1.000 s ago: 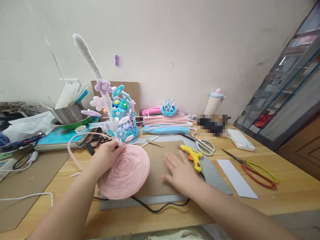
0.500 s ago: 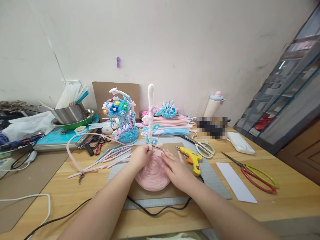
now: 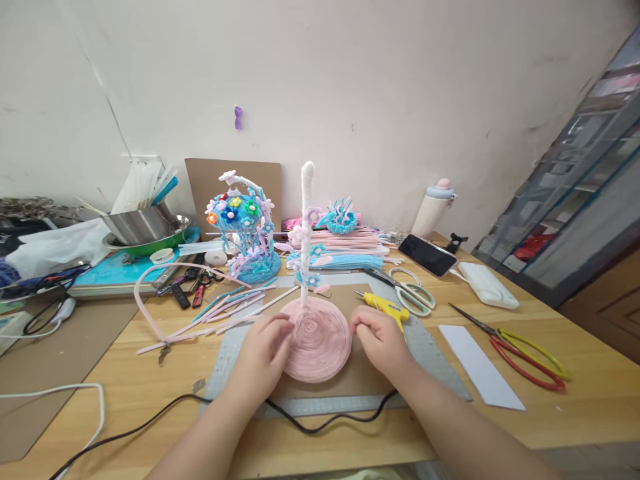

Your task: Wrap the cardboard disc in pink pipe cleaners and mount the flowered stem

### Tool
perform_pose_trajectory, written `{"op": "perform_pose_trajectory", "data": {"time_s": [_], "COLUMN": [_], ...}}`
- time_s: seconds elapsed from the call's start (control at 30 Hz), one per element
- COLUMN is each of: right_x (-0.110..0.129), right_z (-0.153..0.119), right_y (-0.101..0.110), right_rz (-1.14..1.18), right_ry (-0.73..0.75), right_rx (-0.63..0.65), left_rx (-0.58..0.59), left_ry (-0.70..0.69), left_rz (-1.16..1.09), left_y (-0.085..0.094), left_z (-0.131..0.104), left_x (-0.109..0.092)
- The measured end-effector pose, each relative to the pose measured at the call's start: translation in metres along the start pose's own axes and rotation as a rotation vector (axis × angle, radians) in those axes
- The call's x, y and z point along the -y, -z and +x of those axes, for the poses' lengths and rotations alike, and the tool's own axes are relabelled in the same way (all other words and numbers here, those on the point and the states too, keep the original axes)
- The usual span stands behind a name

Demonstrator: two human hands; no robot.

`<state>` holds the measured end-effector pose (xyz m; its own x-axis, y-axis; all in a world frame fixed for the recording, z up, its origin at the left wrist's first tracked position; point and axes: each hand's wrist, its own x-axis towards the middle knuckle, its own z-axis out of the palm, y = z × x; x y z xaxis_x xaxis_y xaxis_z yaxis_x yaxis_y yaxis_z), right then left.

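Note:
A pink round base (image 3: pixel 320 347), coiled like a mat from fuzzy pipe cleaners, lies in the middle in front of me. From its far side rises an upright white fuzzy stem (image 3: pixel 307 193) with small pink, lilac and blue flowers on it. My left hand (image 3: pixel 267 350) has curled fingers at the base's left edge, thumb and fingers closed about the rim. At the right edge, my right hand (image 3: pixel 380 337) is closed, its fingertips pinching at the rim. A yellow hot glue gun (image 3: pixel 384 305) lies just behind my right hand, partly hidden by it.
Behind stand a blue pipe-cleaner jellyfish piece (image 3: pixel 240 220) and bundles of pink and blue pipe cleaners (image 3: pixel 345 260). To the right lie green-white scissors (image 3: pixel 415 300), red-yellow scissors (image 3: pixel 525 360), a white strip (image 3: pixel 480 367) and a phone (image 3: pixel 427 255). A black cable (image 3: pixel 320 427) crosses the front.
My hands have moved from resting near the stem's foot and flat on the base to its left and right edges. The right fingers have curled in. The view has shifted slightly.

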<state>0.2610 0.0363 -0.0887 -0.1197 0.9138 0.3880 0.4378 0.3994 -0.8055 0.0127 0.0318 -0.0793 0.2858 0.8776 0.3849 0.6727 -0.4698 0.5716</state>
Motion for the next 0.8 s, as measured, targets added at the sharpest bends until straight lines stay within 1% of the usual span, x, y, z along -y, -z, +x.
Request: {"op": "perform_pose_trajectory", "data": {"time_s": [0.07, 0.17, 0.27, 0.33, 0.37, 0.43, 0.5, 0.53, 0.6, 0.67, 0.8], "right_x": [0.001, 0.007, 0.021, 0.034, 0.041, 0.053, 0.062, 0.066, 0.070, 0.070, 0.067], "right_z": [-0.001, -0.003, -0.009, -0.018, -0.024, -0.036, -0.049, -0.054, -0.061, -0.065, -0.067], "right_y": [0.007, 0.010, 0.003, -0.006, -0.011, -0.022, -0.031, -0.036, -0.043, -0.049, -0.054], "right_rz": [0.090, 0.264, 0.480, 0.606, 0.699, 0.974, 1.261, 1.355, 1.403, 1.381, 1.312], "right_ry": [-0.036, -0.099, -0.180, -0.244, -0.300, -0.451, -0.584, -0.625, -0.642, -0.640, -0.566], "right_rx": [-0.013, 0.051, 0.188, 0.312, 0.388, 0.530, 0.597, 0.603, 0.584, 0.568, 0.531], "left_rx": [-0.008, -0.039, -0.094, -0.141, -0.169, -0.233, -0.257, -0.247, -0.214, -0.195, -0.187], "left_ry": [-0.030, -0.073, -0.096, -0.096, -0.097, -0.108, -0.134, -0.144, -0.139, -0.103, -0.022], "left_rz": [-0.024, -0.066, -0.114, -0.167, -0.211, -0.339, -0.454, -0.491, -0.554, -0.597, -0.659], "left_y": [-0.002, -0.001, 0.001, 0.001, 0.001, -0.001, -0.003, -0.004, -0.005, -0.006, -0.007], "left_z": [-0.005, -0.007, -0.011, -0.018, -0.022, -0.032, -0.040, -0.043, -0.047, -0.049, -0.047], "left_x": [-0.001, -0.004, -0.016, -0.031, -0.039, -0.054, -0.064, -0.068, -0.071, -0.070, -0.069]}}
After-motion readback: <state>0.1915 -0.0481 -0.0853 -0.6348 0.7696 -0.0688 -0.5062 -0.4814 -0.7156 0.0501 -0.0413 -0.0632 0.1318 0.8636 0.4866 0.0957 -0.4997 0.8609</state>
